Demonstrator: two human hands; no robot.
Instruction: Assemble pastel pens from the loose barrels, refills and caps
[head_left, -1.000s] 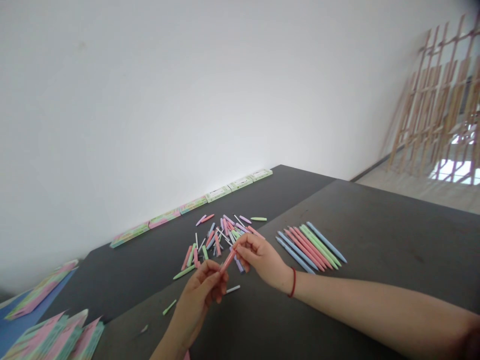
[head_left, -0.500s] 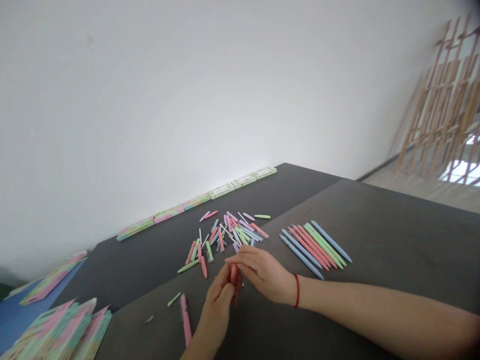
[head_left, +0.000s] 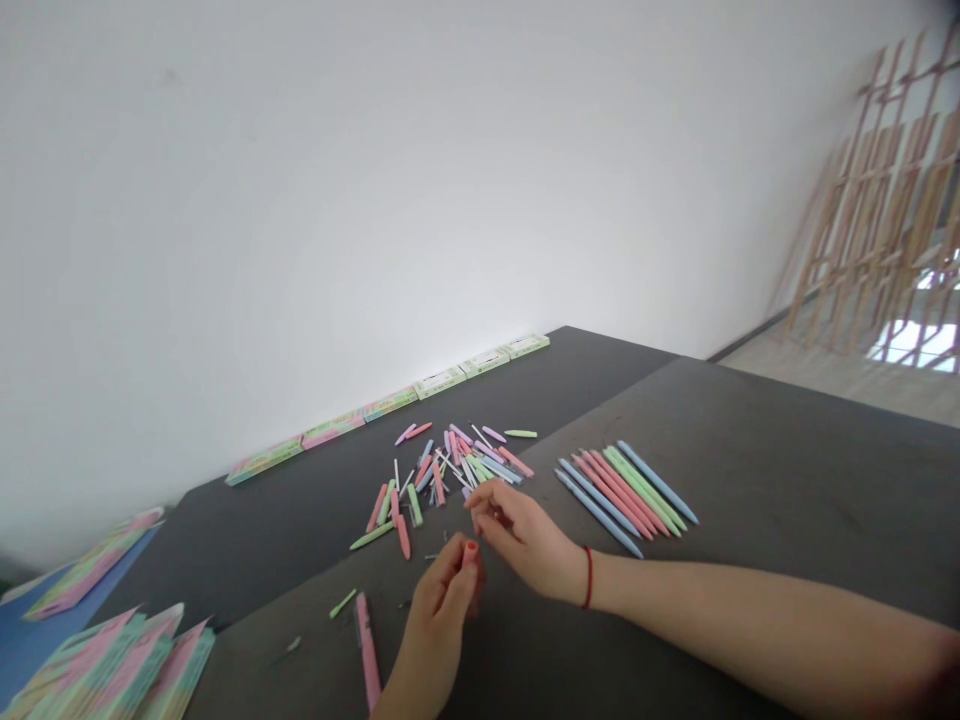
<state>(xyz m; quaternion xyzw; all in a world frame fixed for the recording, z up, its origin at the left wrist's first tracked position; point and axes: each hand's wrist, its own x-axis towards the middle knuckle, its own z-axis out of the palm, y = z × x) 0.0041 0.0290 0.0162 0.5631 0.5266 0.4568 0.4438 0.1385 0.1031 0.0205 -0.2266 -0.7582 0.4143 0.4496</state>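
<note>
My left hand (head_left: 444,605) is closed around a pink pen barrel (head_left: 470,553), its round open end pointing up between thumb and index finger. Just to the right and above, my right hand (head_left: 529,540) is apart from the barrel. Its fingers are loosely bent with a gap to the thumb, and nothing shows between them. By my left wrist lies a longer pink pen part (head_left: 367,650) with a clear section. A small green piece (head_left: 343,603) rests beside it. Beyond my hands spreads a loose pile of pen parts (head_left: 439,475) in pink, green, purple, blue and white.
On the right, a row of blue, pink and green pens (head_left: 626,490) lies side by side. Flat printed boxes (head_left: 442,382) line the wall edge of the dark table (head_left: 787,470). Stacked printed packs (head_left: 112,665) sit at the lower left. Wooden racks (head_left: 877,210) stand at the far right.
My right hand has drawn away from the pink barrel, which it was touching. The barrel's open end now shows in my left hand. The view has shifted slightly.
</note>
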